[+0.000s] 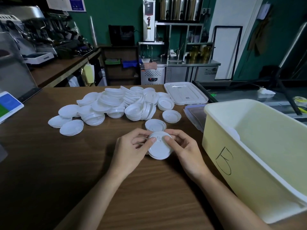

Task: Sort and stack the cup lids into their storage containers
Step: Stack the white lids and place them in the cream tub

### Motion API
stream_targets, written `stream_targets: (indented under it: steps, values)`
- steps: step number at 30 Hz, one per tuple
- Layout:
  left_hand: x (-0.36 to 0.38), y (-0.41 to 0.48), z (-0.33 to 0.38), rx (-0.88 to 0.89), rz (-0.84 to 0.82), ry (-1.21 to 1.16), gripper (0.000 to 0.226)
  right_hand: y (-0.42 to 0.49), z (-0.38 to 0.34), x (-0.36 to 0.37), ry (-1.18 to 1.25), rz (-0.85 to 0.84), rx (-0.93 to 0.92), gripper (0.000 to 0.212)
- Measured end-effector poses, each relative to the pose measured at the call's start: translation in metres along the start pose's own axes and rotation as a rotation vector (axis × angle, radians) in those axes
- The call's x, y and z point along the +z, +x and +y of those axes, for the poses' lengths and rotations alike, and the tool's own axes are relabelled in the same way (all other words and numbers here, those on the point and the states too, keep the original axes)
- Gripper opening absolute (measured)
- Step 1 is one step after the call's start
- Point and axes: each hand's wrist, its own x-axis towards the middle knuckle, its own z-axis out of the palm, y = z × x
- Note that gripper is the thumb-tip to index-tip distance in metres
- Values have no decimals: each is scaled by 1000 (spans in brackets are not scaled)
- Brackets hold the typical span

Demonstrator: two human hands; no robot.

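Both hands hold a small stack of white cup lids (159,149) just above the wooden counter, at the middle of the view. My left hand (131,149) grips its left side with the thumb on top. My right hand (183,151) grips the right side, thumb pressed on the top lid. A single lid (155,125) lies just behind the stack, and another (171,116) lies further right. A large heap of white lids (116,103) covers the counter beyond. The pale yellow storage container marked "B" (232,163) stands at the right, with some white lids (233,132) inside.
A white container cover (185,95) lies behind the heap at the right. A clear box with a blue rim (194,115) sits partly hidden behind the yellow container. A blue and green booklet (8,105) lies at the counter's left edge. Bare wood (66,163) spreads left of my hands.
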Motion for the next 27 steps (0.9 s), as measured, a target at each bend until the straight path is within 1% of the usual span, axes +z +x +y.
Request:
stream_targets:
  steps: [3,6,8,10,14,18,22,23,26,27]
  values:
    - [1,-2,0,11,37,24,10,-1,0,1,23,-1,3,38]
    - [4,-4,0,34,69,41,8,-1,0,-1,27,-35,15,38]
    - [4,-4,-1,37,60,44,9,1,1,-2,32,-31,14,38]
    - [3,-3,-2,31,47,39,11,3,2,-3,39,-20,16,43]
    - [0,-2,-2,9,11,12,20,4,6,-6,57,-37,12,45]
    - [0,0,-4,-17,-87,-36,38,5,7,-8,78,-32,3,43]
    - [2,0,-1,-9,-75,-56,40,5,7,-7,40,-18,-21,42]
    - [0,0,0,25,-76,-9,41,5,7,-7,32,-7,-28,42]
    - [-14,4,-4,200,-101,330,53,8,8,-12,1,60,-41,34]
    - [-20,5,-5,217,-132,420,53,9,9,-14,-11,85,-38,30]
